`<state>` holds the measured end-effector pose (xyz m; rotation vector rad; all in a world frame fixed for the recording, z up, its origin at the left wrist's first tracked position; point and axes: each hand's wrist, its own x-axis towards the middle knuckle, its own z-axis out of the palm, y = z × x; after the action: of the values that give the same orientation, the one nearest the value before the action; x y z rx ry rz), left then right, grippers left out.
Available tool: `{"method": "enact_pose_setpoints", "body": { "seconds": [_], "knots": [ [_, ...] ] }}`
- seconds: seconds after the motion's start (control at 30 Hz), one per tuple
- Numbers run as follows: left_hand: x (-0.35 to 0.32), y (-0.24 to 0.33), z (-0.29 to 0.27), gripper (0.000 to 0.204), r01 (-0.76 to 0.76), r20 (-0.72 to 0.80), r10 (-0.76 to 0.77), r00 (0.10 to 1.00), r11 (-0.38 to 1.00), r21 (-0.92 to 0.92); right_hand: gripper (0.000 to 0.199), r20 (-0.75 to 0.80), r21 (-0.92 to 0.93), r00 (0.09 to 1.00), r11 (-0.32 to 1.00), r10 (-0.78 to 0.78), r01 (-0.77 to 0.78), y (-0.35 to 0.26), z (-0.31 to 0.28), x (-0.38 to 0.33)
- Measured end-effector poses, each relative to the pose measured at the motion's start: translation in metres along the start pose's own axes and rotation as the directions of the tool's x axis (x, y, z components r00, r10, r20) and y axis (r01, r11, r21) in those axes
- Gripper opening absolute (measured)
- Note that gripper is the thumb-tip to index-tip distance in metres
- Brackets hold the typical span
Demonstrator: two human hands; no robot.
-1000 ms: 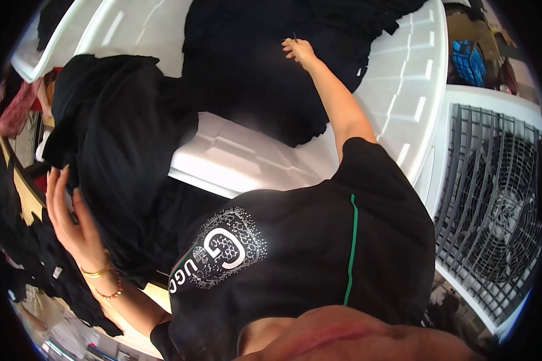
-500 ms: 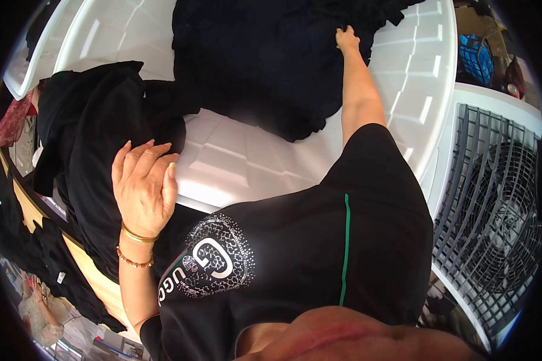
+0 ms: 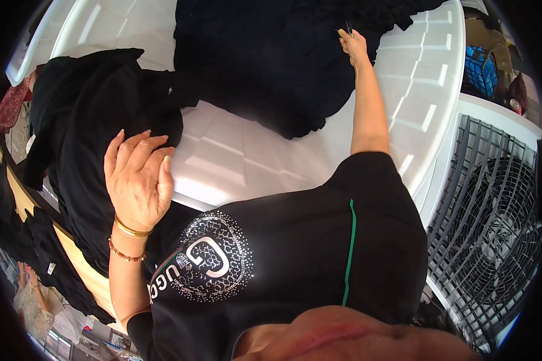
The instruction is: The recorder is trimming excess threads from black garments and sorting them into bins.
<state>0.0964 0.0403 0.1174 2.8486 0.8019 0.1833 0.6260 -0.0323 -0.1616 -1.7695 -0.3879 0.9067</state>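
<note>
My right hand (image 3: 356,46) reaches far forward over a heap of dark navy-black cloth (image 3: 253,66). Its fingers are closed on a small slim dark tool (image 3: 349,28) whose tip points away from me. The tool is too small to tell its kind. The cloth lies in a large white plastic tub (image 3: 241,159) with ribbed walls. My left hand (image 3: 139,177) is raised at the near left, fingers loosely stretched and holding nothing. Just beyond it, black garments (image 3: 96,114) hang in a pile over the tub's left side.
A big fan with a dark grille (image 3: 493,228) stands close on the right of the tub. Behind it sits a blue thing in a wire basket (image 3: 481,69). On the left, a wooden table edge (image 3: 81,259) carries more black clothing (image 3: 48,253). Another person (image 3: 36,301) is at the lower left.
My right hand has lifted slightly off the cloth and shifted right, and the dark tool now shows in it. My left hand has moved a little left.
</note>
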Motion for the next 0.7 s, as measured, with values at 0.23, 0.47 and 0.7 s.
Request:
{"method": "enact_pose_setpoints", "body": {
  "seconds": [0.23, 0.47, 0.7],
  "knots": [
    [0.009, 0.001, 0.002, 0.019, -0.001, 0.015, 0.001, 1.0, 0.999, -0.042, 0.009, 0.08, 0.122, 0.996, 0.992, -0.027, 0.017, -0.034, 0.012, -0.062],
    [0.007, -0.002, 0.003, 0.017, -0.058, -0.035, 0.056, 0.998, 0.997, -0.054, 0.011, 0.492, 0.067, 0.864, 0.994, -0.111, 0.089, -0.097, 0.073, -0.132],
    [0.042, 0.017, 0.002, 0.074, 0.212, 0.067, -0.215, 0.974, 0.776, -0.594, 0.016, 0.772, 0.243, 0.55, 0.947, -0.319, 0.209, -0.196, 0.161, -0.236]
  ]
}}
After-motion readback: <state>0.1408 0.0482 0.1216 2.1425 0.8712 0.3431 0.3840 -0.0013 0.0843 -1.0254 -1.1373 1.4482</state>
